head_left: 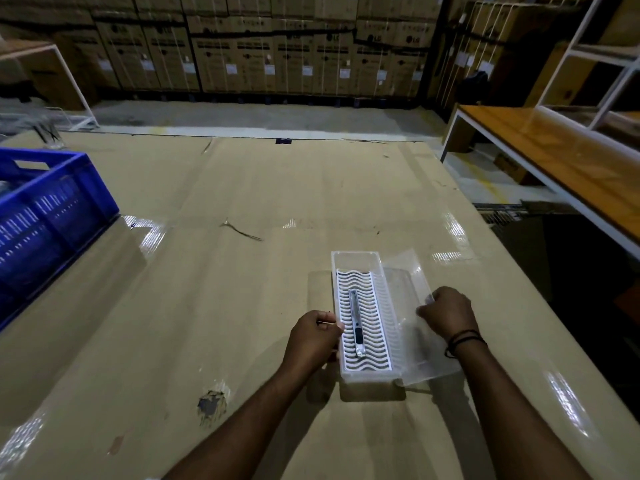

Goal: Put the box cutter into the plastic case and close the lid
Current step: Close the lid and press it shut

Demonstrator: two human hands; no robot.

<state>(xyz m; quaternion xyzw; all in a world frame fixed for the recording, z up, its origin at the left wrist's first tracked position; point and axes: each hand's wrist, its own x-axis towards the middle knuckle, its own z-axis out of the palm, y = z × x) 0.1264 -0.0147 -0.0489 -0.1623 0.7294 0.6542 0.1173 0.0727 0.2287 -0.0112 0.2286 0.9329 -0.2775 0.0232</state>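
You've got one cutter (357, 327), one case (363, 374), one lid (408, 289), one crate (52, 202), two hands.

Dim scene, lit from overhead: white glare streaks lie on the glossy bench (242, 202), and the case (363, 313) casts a soft shadow toward the viewer. The boxes (277, 46) behind are murky and soft. Wide-angle bending curves the edges.

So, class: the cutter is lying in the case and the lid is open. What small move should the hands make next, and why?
Probably swing the clear lid leftward over the plastic case. The box cutter already lies on the wavy insert, the right hand grips the lid's edge, and the left hand steadies the case's left wall, so only closing seems left.
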